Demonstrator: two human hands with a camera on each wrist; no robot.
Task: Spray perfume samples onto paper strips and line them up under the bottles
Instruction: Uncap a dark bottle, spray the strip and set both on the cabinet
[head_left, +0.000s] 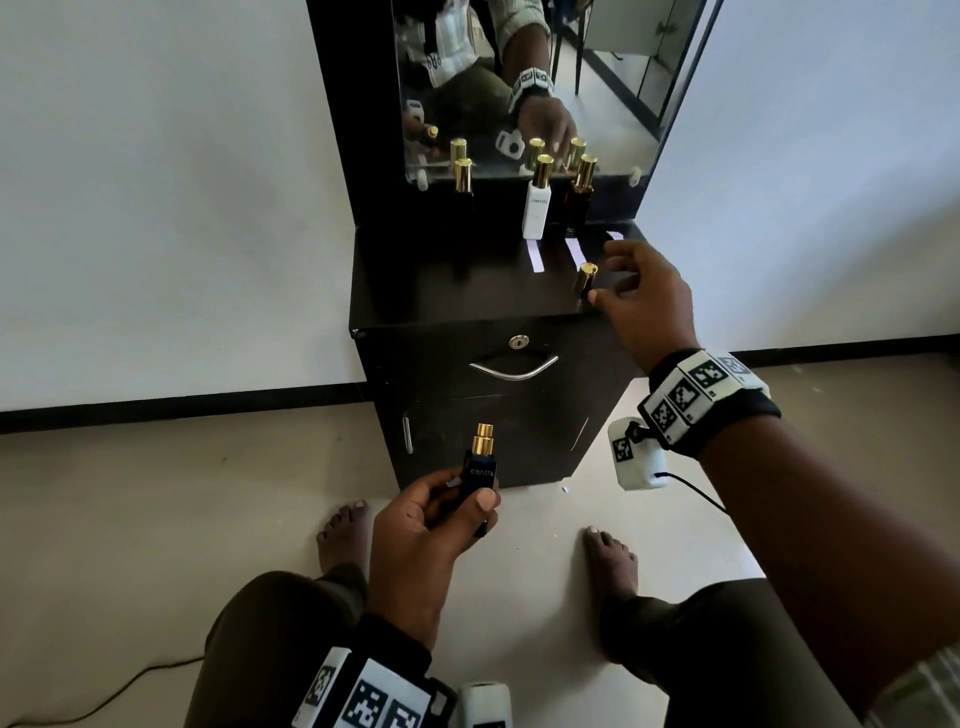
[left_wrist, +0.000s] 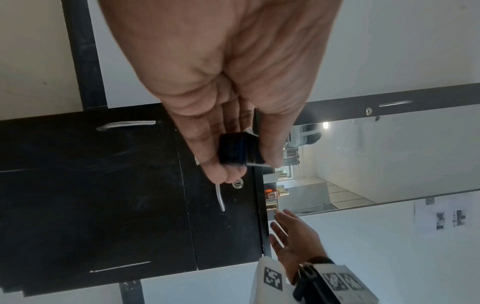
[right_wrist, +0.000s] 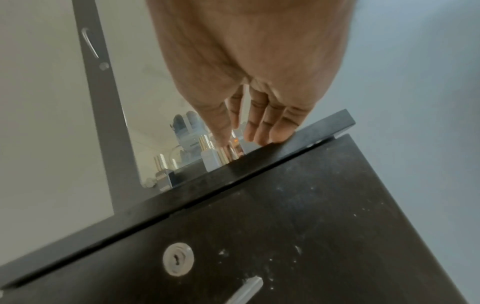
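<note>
My left hand (head_left: 467, 493) grips a dark perfume bottle (head_left: 480, 467) upright in front of the cabinet, its gold sprayer bare. In the left wrist view the bottle (left_wrist: 240, 152) sits between thumb and fingers, and a thin white paper edge (left_wrist: 250, 131) shows behind it. On the cabinet top a gold cap (head_left: 587, 280) stands upright. My right hand (head_left: 608, 275) hovers open beside the cap, thumb near its base. A black bottle (head_left: 462, 182), a white bottle (head_left: 537, 202) and an amber bottle (head_left: 579, 195) stand at the mirror. Paper strips (head_left: 535, 257) (head_left: 575, 249) lie below the last two.
The black cabinet top (head_left: 441, 280) is narrow and ends at a mirror (head_left: 613, 104). Below the top are a drawer with a metal handle (head_left: 514, 369) and a lock. Another white strip (head_left: 615, 235) peeks out behind my right fingers. My bare feet stand on the floor.
</note>
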